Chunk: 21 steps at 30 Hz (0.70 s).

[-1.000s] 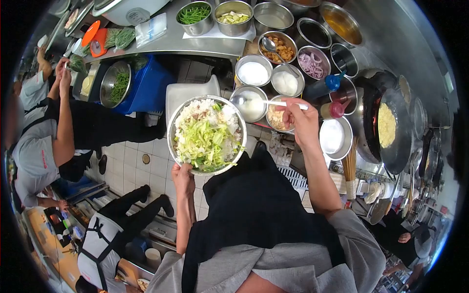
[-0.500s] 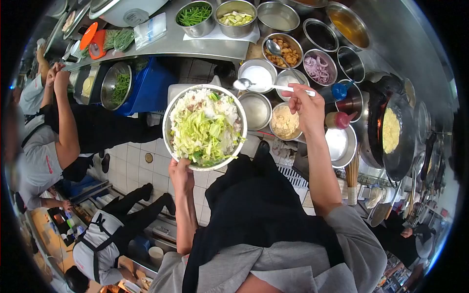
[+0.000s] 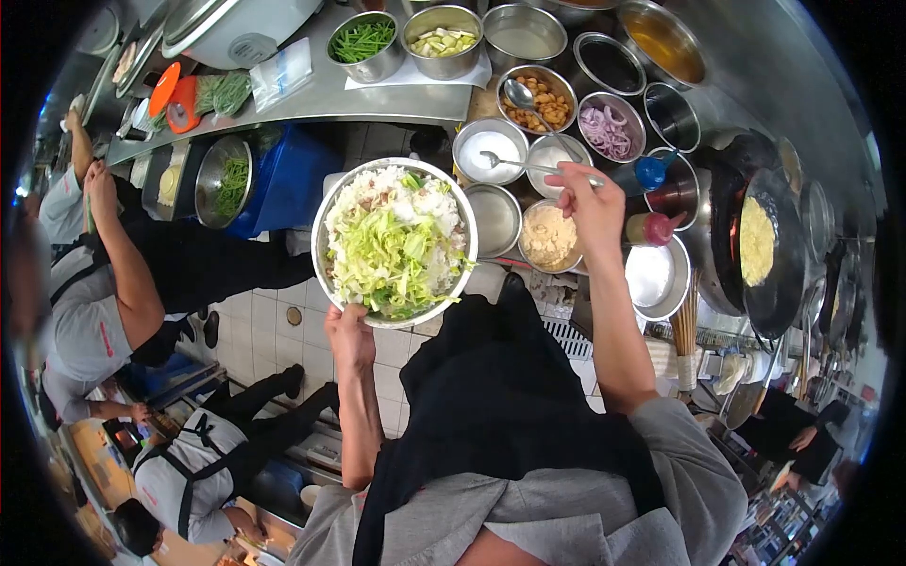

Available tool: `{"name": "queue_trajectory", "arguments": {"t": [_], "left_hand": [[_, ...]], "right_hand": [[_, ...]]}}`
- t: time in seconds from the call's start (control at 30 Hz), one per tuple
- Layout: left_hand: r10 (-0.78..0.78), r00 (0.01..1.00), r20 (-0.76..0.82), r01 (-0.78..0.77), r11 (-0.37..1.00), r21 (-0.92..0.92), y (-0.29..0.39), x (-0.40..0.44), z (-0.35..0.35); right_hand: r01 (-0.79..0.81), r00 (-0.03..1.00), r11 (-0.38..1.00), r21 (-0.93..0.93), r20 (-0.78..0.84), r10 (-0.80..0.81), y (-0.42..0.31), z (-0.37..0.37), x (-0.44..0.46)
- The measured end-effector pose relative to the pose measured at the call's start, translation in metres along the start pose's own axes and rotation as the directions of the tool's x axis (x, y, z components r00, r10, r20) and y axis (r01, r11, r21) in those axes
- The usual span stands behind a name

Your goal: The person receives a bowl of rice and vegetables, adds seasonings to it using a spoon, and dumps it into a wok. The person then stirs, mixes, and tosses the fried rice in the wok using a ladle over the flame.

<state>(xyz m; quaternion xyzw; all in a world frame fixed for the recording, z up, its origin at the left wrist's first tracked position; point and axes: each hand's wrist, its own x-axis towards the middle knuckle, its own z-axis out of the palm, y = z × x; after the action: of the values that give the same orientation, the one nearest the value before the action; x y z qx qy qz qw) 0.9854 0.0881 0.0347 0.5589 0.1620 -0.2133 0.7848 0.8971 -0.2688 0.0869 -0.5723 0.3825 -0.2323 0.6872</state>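
Observation:
My left hand [image 3: 351, 337] grips the near rim of a metal bowl [image 3: 319, 253]. White rice [image 3: 359, 203] with bits of meat fills it, topped by shredded lettuce [image 3: 387, 247]. My right hand [image 3: 592, 203] is closed around the handle of a metal spoon [image 3: 514, 164]. The spoon's tip is at a bowl of white seasoning [image 3: 472, 140]; whether it touches the contents I cannot tell. Below my right hand are a bowl of pale tan powder [image 3: 549, 234] and a red-capped squeeze bottle [image 3: 653, 226].
At right, a wok [image 3: 788, 283] holds yellow egg [image 3: 756, 241] over flame. Bowls of sliced red onion [image 3: 606, 130], browned pieces [image 3: 545, 97] and cut greens [image 3: 364, 42] line the counter. Co-workers [image 3: 99, 302] stand at left; another person [image 3: 788, 429] is at lower right.
The spoon's tip has shifted right, from the near left edge of the white seasoning bowl to over it. The bowl of rice has stayed nearly in place in my left hand.

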Motion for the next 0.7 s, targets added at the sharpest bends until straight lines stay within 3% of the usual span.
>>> {"name": "queue_trajectory", "arguments": {"t": [0.03,0.13,0.17,0.27,0.4,0.43,0.5,0.7], "left_hand": [[-0.005,1.000,0.004,0.005,1.000,0.011,0.003,-0.001,0.002],[-0.023,0.999,0.041,0.023,1.000,0.004,0.007,0.001,0.013],[-0.028,0.998,0.050,0.029,1.000,-0.004,0.009,0.002,0.018],[-0.034,0.995,0.090,0.035,0.999,-0.007,0.011,0.006,0.032],[-0.048,0.990,0.134,0.047,0.999,0.014,0.008,0.013,0.036],[-0.050,0.988,0.148,0.049,0.999,0.015,0.008,0.014,0.037],[-0.056,0.984,0.172,0.053,0.998,0.020,0.010,0.014,0.039],[-0.065,0.982,0.176,0.056,0.997,0.060,0.016,0.016,0.049]], "right_hand": [[0.002,0.999,0.994,0.113,0.054,-0.008,-0.005,-0.005,-0.005],[0.098,0.995,0.988,0.116,-0.044,-0.093,-0.028,-0.008,-0.027],[0.173,0.972,0.980,-0.095,-0.145,-0.186,-0.027,-0.010,-0.032],[0.256,0.917,0.912,-0.321,-0.218,-0.335,0.006,-0.024,-0.033],[0.216,0.917,0.809,-0.547,-0.170,-0.360,0.057,-0.032,-0.016],[0.161,0.941,0.900,-0.405,-0.213,-0.264,0.064,-0.029,-0.012],[0.127,0.939,0.954,-0.271,-0.278,-0.204,0.068,-0.031,-0.012],[0.117,0.939,0.989,0.093,-0.336,-0.079,-0.005,-0.034,-0.057]]}}
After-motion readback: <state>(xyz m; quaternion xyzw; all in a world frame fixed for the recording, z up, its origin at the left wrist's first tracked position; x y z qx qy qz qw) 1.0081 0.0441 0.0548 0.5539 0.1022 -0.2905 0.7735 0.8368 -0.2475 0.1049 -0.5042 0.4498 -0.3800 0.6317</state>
